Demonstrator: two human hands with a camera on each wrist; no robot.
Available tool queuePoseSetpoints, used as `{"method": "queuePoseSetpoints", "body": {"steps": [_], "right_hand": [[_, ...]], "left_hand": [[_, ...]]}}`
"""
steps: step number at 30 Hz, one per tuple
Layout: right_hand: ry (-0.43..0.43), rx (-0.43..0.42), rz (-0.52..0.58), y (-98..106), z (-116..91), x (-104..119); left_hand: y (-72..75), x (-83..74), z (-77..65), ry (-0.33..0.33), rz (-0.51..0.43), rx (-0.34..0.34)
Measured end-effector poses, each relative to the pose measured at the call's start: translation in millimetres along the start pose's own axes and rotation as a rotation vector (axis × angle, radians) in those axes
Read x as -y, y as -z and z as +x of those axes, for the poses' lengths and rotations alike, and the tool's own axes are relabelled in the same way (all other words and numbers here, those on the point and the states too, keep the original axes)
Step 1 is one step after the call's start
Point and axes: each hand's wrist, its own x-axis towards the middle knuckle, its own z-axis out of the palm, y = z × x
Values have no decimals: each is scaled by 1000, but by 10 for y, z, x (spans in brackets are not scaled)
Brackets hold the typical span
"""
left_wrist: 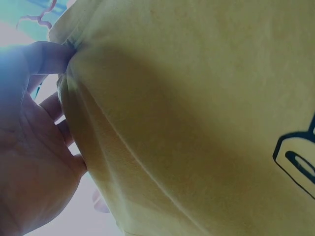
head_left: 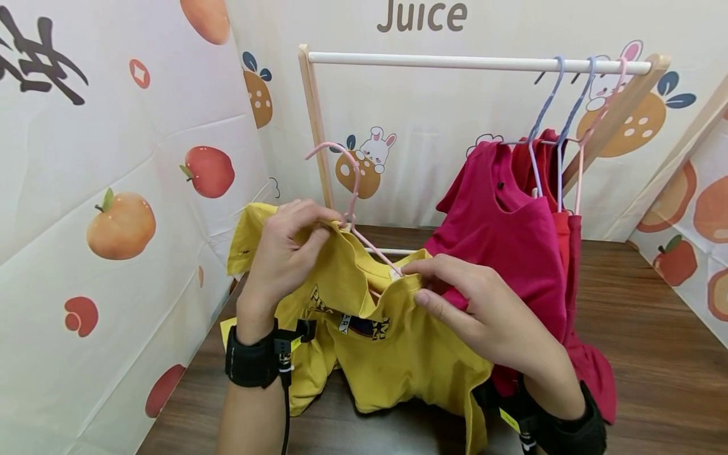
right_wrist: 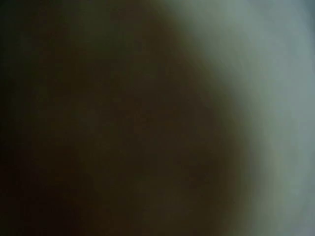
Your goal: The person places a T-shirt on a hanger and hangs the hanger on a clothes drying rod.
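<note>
A yellow T-shirt (head_left: pixel 398 354) with dark printed lettering hangs in folds between both hands, its neckline facing up. Inside the neckline sits a pink clothes hanger (head_left: pixel 356 180), its hook rising above the collar and one arm slanting down to the right. My left hand (head_left: pixel 279 253) pinches the shirt by the collar on the left, close to the base of the hook; the left wrist view shows the thumb against the bunched cloth (left_wrist: pixel 162 113). On the right, my right hand (head_left: pixel 483 309) holds the collar edge between thumb and fingers, near the hanger's arm. The right wrist view is dark and blurred.
Behind the shirt stands a clothes rack with a white rail (head_left: pixel 426 60) and wooden legs. At its right end, a magenta shirt (head_left: pixel 495 234) and red garments hang on blue and pink hangers. Fruit-printed cloth walls (head_left: pixel 188 265) surround the brown wooden table (head_left: pixel 671 373).
</note>
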Motion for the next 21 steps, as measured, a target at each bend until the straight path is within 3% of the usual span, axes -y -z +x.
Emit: {"method": "queuePoseSetpoints", "body": {"steps": [5,11,21], "right_hand": [[-76,0,-35,-57,29,15],[-14,-51,-82,-100,56,7],[1,-102,-28,-87,37,30]], "left_hand": [[-27,-22,4,-10,8,4],[-31,-39,13,11,35,8],[-21,-5,14,68,70,10]]}}
